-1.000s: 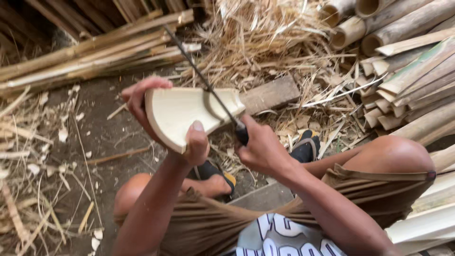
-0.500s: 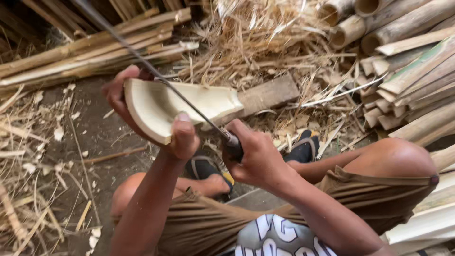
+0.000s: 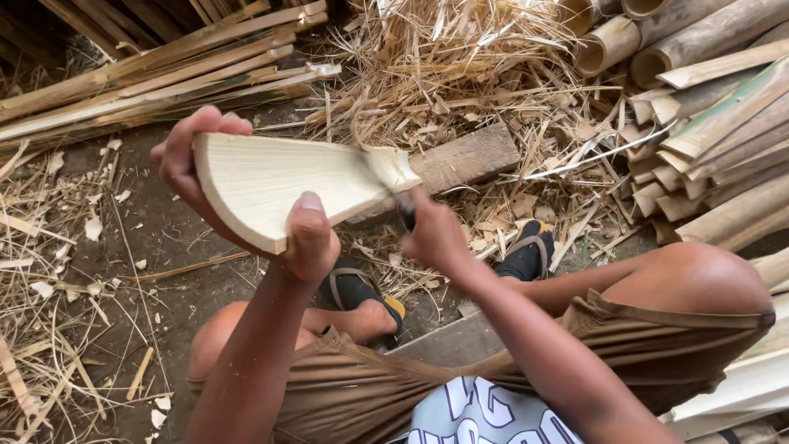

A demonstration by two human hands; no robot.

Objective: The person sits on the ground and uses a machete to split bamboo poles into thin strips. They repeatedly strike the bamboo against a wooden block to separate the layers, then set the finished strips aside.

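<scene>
Hands, two: left hand (image 3: pixel 246 205) and right hand (image 3: pixel 436 234) grasp one bamboo slab (image 3: pixel 288 177).

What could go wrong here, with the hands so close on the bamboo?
1. The left hand grips the bamboo piece near where the right hand works its tool, which is hardly visible; a slip might cut the thumb.
2. The piece is held in the air, so it may twist.
</scene>
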